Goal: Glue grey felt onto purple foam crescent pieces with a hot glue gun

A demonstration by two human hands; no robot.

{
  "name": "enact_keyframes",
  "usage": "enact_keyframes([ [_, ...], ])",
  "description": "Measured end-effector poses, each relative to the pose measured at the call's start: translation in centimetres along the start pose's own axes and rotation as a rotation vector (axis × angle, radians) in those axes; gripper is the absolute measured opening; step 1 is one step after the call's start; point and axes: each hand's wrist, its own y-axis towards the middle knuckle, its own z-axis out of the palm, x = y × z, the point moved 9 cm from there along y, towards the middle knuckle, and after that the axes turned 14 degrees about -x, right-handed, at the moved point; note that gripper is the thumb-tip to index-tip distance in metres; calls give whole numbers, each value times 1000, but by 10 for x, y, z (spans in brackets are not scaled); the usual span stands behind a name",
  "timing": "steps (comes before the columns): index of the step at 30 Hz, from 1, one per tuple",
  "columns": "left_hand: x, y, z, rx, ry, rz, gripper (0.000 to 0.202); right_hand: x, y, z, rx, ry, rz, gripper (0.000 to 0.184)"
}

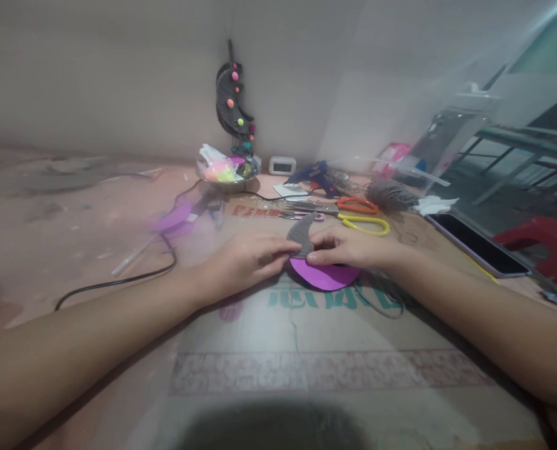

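Note:
Between my hands is a purple paper crescent (326, 275), its upper end wrapped in grey yarn (301, 236) up to a pointed tip. My right hand (337, 245) pinches it from the right, thumb in front. From the left, my left hand (254, 257) has its fingers pressed together against the wrapped part. A thin grey strand (384, 312) loops on the cardboard below my right wrist. Behind the hands lie orange-handled scissors (357, 205), yellow-handled scissors (367, 224) and small pink thread snips (312, 217).
A finished-looking grey crescent with coloured pompoms (231, 103) hangs on the wall above a bowl (229, 178). Farther back are a white digital clock (282, 165), a blue glue gun (313, 177) and a yarn ball (393, 195). A phone (477, 244) lies right; a black cable (119, 282) crosses left.

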Motion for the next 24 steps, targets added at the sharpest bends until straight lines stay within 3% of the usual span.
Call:
enact_keyframes([
  [13, 0, -6, 4, 6, 35, 39, 27, -1, 1, -1, -17, -70, -48, 38],
  [20, -1, 0, -2, 22, -19, -55, 27, 1, 1, -4, -81, -87, -27, 38],
  [24, 8, 0, -2, 13, -101, -238, 32, 4, 1, -4, -124, -84, -10, 38],
])
